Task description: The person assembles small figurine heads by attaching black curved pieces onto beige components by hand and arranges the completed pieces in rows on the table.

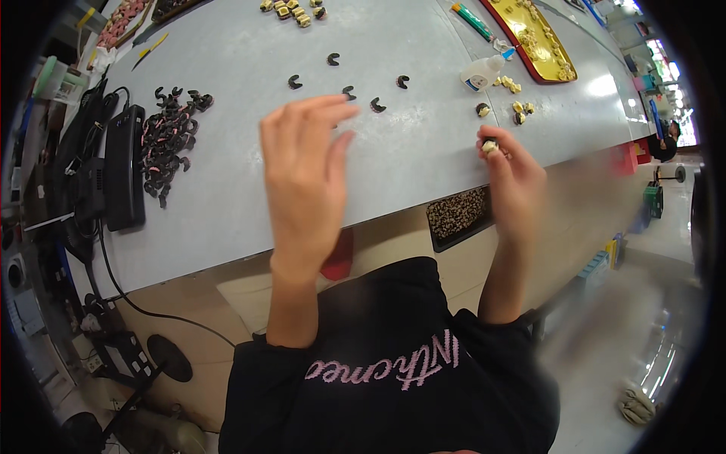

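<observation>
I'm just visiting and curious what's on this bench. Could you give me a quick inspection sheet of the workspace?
Surface: pale grey table, mostly bare near its front edge.
Job's things: small cream piece pinched in the right hand; loose dark curved pieces beyond the left hand.
Clutter: heap of dark curved pieces, white glue bottle, cream pieces, yellow tray, dark tray of small parts under the table edge.
Grippers: left hand open, raised, holding nothing; right hand closed on the piece.
Cables: black cable hanging off the left side.
Surroundings: another person far right.
</observation>
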